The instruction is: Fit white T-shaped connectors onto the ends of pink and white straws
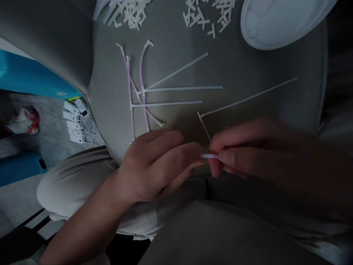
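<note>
My left hand (160,162) is closed in a pinch, and a small white connector (205,156) shows at its fingertips. Facing it, my right hand (234,151) pinches a thin purple tube (214,156) whose end meets that connector. How far the tube goes into the connector cannot be made out. From behind my right fingers a purple tube length (204,127) runs up to a white T-shaped connector (199,115). A long whitish tube (248,97) leads from that connector toward the right. Both hands are slightly blurred, and their inner fingers are hidden.
Several joined purple and whitish tubes (143,90) lie crossed on the grey seat surface (171,48). Piles of white connectors (197,16) and loose whitish tubes (106,11) are at the far edge. A white oval container (284,22) stands far right; white power adapters (75,125) lie on the floor.
</note>
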The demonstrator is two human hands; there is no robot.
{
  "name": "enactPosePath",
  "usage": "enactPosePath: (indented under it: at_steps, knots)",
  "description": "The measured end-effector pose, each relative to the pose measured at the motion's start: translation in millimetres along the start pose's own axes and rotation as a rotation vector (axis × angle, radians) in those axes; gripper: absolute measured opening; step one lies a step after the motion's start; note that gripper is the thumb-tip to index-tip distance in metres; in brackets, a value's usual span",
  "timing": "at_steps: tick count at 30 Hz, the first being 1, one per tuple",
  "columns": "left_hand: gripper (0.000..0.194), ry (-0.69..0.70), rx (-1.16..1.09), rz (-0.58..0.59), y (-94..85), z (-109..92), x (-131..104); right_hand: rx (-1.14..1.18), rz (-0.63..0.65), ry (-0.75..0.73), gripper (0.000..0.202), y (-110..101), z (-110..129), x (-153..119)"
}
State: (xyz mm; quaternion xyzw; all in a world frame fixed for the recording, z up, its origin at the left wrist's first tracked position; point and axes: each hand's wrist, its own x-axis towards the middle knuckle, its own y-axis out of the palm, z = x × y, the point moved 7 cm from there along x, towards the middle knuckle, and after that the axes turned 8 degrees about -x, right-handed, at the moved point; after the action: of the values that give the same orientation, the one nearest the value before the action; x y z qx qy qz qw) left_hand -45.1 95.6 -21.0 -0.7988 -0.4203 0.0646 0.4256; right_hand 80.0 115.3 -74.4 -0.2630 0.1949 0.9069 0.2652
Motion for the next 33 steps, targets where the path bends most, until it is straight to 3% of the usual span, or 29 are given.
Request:
enactPosePath:
  at_steps: [6, 12, 17, 29, 33]
  knots:
    - [0.014, 0.059, 0.102, -0.023, -1.2, -4, -4, 0.04, 0.043, -0.038, 0.026, 2, -6, 9]
    - [0.013, 0.075, 0.088, -0.063, -0.6, -4, -10, 0.223, 0.099, -0.054, 0.026, 8, -10, 18]
    - [0.012, 0.077, 0.054, -0.068, -0.2, -6, -11, 0.262, 0.237, 0.059, 0.025, 15, -14, 15]
    - [0.011, 0.057, 0.053, -0.031, 3.1, -8, -11, 0.303, 0.221, 0.2, 0.026, 15, -16, 9]
    - [0.01, 0.009, 0.098, -0.022, 2.8, -9, -11, 0.337, 0.21, 0.183, 0.024, 16, -19, 12]
